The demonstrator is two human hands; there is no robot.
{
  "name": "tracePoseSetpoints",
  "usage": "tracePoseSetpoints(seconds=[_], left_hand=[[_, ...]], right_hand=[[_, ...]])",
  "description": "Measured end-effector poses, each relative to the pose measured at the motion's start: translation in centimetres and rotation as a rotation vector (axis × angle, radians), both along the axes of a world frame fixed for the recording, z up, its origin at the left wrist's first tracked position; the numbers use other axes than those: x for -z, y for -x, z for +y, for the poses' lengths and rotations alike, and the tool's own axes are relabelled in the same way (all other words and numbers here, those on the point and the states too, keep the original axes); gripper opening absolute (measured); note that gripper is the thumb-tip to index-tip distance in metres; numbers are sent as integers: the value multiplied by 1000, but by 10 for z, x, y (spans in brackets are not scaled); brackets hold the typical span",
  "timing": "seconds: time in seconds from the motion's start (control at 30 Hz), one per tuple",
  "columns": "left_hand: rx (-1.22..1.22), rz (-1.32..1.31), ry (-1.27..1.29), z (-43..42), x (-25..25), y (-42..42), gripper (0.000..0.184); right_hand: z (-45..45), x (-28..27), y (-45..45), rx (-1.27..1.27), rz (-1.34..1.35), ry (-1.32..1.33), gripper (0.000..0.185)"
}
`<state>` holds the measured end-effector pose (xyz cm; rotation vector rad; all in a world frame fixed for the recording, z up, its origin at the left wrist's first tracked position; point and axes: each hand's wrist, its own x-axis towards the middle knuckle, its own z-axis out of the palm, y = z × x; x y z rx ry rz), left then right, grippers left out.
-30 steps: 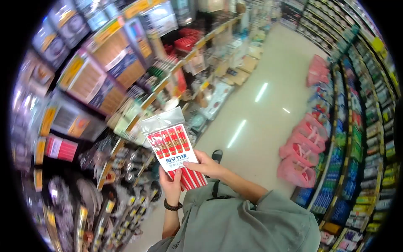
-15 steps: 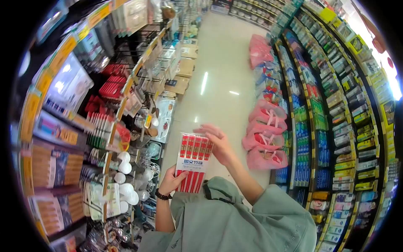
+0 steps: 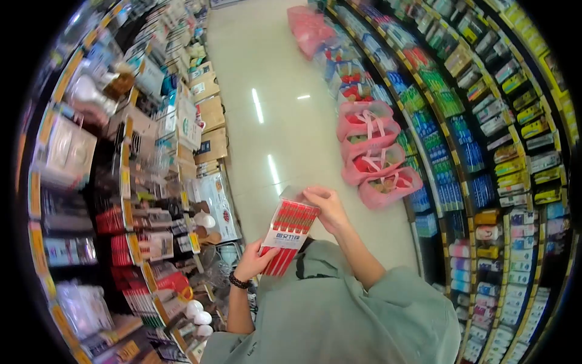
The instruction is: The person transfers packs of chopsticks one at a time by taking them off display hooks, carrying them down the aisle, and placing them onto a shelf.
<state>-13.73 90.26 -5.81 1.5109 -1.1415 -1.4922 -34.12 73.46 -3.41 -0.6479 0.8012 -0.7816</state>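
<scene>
A flat clear packet of red chopsticks (image 3: 284,250) with gold-patterned tops and a white printed band is held tilted in front of my body. My left hand (image 3: 253,262) grips its lower left edge, the thumb lying across the front; a dark beaded bracelet is on that wrist. At the packet's upper right corner, my right hand (image 3: 328,209) has its fingers closed on the transparent top edge. The fingers behind the packet are hidden.
Shelves of hanging kitchenware and wooden cutting boards (image 3: 212,145) line the left of the aisle. On the tiled floor (image 3: 254,60), pink bags (image 3: 388,187) stand along the right-hand shelves, which carry many small packaged goods.
My right hand, blurred and raised with fingers loose before, now closes on the packet's top right corner. The packet has tilted clockwise. The view has turned, shifting the shelves and aisle.
</scene>
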Motion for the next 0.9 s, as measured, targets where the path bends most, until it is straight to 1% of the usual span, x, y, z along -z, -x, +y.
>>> tracePoseSetpoints(seconds=[0.03,0.17,0.3,0.4,0.53,0.67,0.7,0.8,0.9], left_hand=[[-15,34,-2,-19,-2,1,36],[5,-53,90,-100,-18,-2,39],[31,-157,104,-168,-25,-12,40],[11,-136,33,-207,-27,-15,38],[7,-78,84,-255,-20,-23,36],[38,-65,26,-311,-16,-52,36],[38,-84,41,-327,-15,-60,35],[2,-27,68,-379,-3,-87,34],[29,-67,98,-440,4,-128,33]], right_hand=[[-16,6,2,15,-25,-11,17],[-86,0,-2,127,-73,-35,16],[-150,4,-10,162,-120,45,17],[-187,5,-11,147,-141,63,18],[-235,10,-22,156,-128,74,17],[-286,14,-46,170,-87,16,19],[-304,15,-55,173,-77,10,20],[-355,21,-86,184,-68,12,18],[-412,20,-119,153,-44,42,21]])
